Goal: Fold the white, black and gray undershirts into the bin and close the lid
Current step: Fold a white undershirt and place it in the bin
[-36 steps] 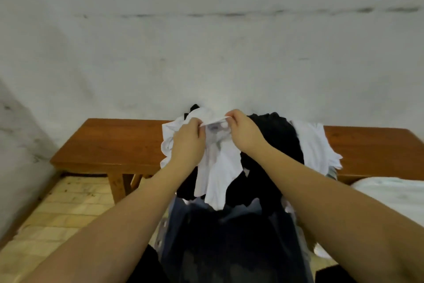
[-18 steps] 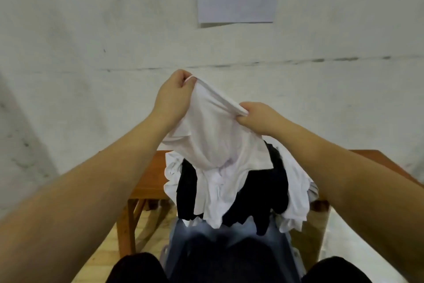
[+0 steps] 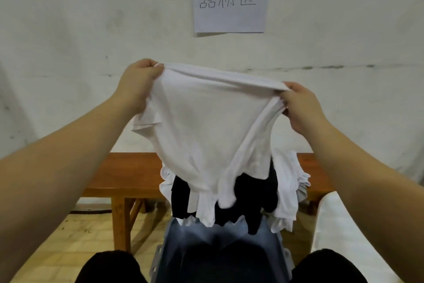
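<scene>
Both hands raised before a pale wall: left hand (image 3: 140, 83) and right hand (image 3: 300, 106) each gripping one end of a white undershirt (image 3: 206, 127), fingers curled into its top edge, cloth stretched taut between them and hanging loose below. Behind its lower hem, a heap of black undershirts (image 3: 254, 193) and more white garments (image 3: 286, 182) piled on the wooden bench (image 3: 128, 170). Directly beneath, the dark bin (image 3: 220, 248), open, between two black-clad knees. Handwritten paper sign (image 3: 229, 0) fixed to the wall above.
</scene>
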### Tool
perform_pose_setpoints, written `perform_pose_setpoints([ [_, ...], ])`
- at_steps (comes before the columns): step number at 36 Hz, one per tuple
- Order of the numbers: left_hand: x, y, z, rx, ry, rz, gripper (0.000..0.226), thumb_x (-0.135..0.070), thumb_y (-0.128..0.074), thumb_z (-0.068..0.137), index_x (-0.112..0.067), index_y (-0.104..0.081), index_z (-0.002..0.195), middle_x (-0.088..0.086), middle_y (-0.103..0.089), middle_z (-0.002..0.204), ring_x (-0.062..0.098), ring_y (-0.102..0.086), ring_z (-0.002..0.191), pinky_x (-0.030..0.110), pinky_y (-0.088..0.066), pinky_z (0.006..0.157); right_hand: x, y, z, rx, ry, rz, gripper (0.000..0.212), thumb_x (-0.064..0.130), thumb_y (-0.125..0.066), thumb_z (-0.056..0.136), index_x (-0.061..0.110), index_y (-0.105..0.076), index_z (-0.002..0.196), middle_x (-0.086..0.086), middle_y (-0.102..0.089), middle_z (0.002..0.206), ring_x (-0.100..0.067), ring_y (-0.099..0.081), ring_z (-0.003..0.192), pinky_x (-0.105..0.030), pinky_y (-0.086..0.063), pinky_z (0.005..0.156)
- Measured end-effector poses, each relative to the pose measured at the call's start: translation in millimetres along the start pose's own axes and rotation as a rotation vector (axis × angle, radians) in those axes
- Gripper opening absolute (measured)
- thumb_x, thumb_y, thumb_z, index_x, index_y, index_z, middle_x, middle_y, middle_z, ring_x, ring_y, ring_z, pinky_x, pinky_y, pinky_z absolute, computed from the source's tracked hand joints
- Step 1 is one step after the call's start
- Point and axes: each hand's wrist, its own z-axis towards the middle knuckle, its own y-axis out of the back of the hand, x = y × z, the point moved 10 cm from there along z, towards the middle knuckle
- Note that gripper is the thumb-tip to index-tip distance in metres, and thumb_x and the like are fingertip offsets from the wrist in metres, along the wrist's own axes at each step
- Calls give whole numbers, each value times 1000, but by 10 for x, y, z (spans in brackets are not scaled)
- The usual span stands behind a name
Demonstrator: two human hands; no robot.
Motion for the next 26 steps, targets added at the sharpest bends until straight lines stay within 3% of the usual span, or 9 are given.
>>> perform_pose_setpoints([
  [3,57,23,88,12,112,-217,27,-16,-62,91,-19,-56,65,-4,-54,59,12,-51,57,23,-38,54,131,-34,30,23,-43,202,21,22,-62,92,18,-70,110,-6,-74,103,-22,-68,91,-35,-53,75],
  [6,215,-23,170,18,150,-216,24,-16,-61,91,-19,-57,67,0,-56,63,14,-53,57,23,-40,55,120,-174,17,96,-87,185,23,29,-63,92,20,-69,112,-2,-76,101,-20,-73,90,-33,-59,72],
  [9,503,-169,196,41,196,-177,19,-20,-62,92,-19,-60,72,4,-58,72,20,-55,69,28,-43,62,82,-321,-30,153,-113,110,16,34,-64,92,24,-70,103,3,-77,94,-15,-73,87,-33,-59,76],
  [13,904,-540,73,125,258,-94,10,-24,-58,92,-21,-63,84,7,-62,88,20,-56,81,30,-44,66,33,-491,-77,194,-114,15,17,32,-62,94,19,-67,105,4,-75,94,-7,-73,79,-18,-53,57],
  [14,901,-635,-4,141,213,-15,6,-27,-58,92,-24,-62,91,5,-63,97,17,-56,82,29,-43,66,16,-536,-91,211,-117,-5,16,31,-62,94,20,-67,104,4,-75,93,-9,-73,80,-20,-55,57],
  [16,780,-846,-240,180,77,101,21,-38,-59,94,-26,-57,111,-3,-59,113,12,-56,92,25,-41,73,-14,-662,-126,274,-123,-55,11,28,-61,95,21,-69,98,4,-77,89,-11,-74,81,-24,-59,63],
  [18,616,-1086,-568,251,-7,61,35,-48,-61,92,-27,-52,119,-8,-56,118,12,-55,100,24,-42,77,-71,-811,-155,328,-145,-112,12,23,-61,95,17,-71,96,1,-77,86,-15,-74,80,-27,-59,65],
  [23,628,-1656,-1211,470,40,89,50,-56,-70,80,-27,-49,115,-14,-56,101,2,-54,84,17,-37,64,-297,-1133,-169,374,-173,-235,15,23,-61,92,10,-69,94,-13,-72,93,-28,-69,86,-44,-54,77],
  [26,856,-1797,-1286,560,113,219,38,-50,-62,89,-26,-51,116,-13,-60,100,9,-59,90,18,-41,63,-435,-1290,-209,426,-228,-141,10,17,-59,96,10,-66,97,-10,-71,96,-23,-70,91,-39,-56,83],
])
